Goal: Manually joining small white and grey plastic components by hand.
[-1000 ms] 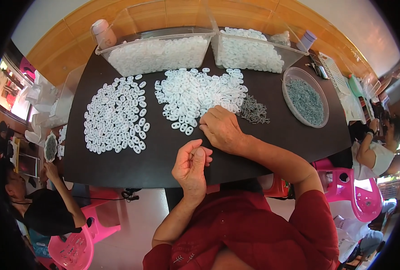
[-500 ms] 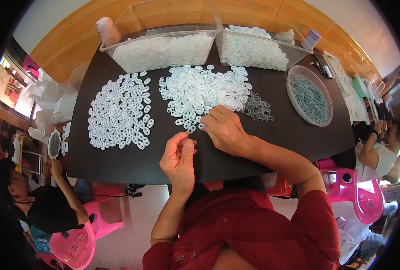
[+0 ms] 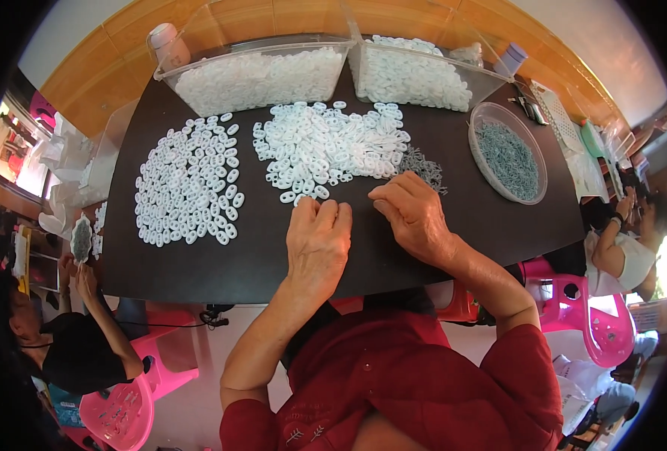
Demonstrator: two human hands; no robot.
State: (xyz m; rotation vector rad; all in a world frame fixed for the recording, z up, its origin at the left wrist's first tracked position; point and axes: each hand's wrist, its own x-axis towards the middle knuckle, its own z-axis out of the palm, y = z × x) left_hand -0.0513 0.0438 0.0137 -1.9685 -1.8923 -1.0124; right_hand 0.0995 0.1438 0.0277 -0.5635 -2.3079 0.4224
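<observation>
Small white oval plastic pieces with two holes lie in a heap [image 3: 326,139] at the middle of the dark table. Against the heap's near edge is my left hand [image 3: 318,244], back upward, its fingers bent down beside the closest pieces; its fingertips are hidden. My right hand [image 3: 418,222] is just to the right, thumb and fingers drawn together in a pinch; whatever they hold is too small to make out. Beyond that hand lies a small pile of grey screws [image 3: 424,169]. More oval pieces [image 3: 187,180] are spread out on the left, mostly one layer deep.
Two clear bins [image 3: 262,94] [image 3: 416,94] full of white pieces stand at the back. A round tub of grey screws [image 3: 508,158] sits at the right. Bottles [image 3: 170,49] [image 3: 511,59] are behind. People [image 3: 86,342] [image 3: 623,244] sit at both sides near pink chairs [image 3: 127,410].
My left hand has turned from palm-up to back-up and moved forward to the heap's edge. My right hand has drawn away from the white pieces to the right, near the screws.
</observation>
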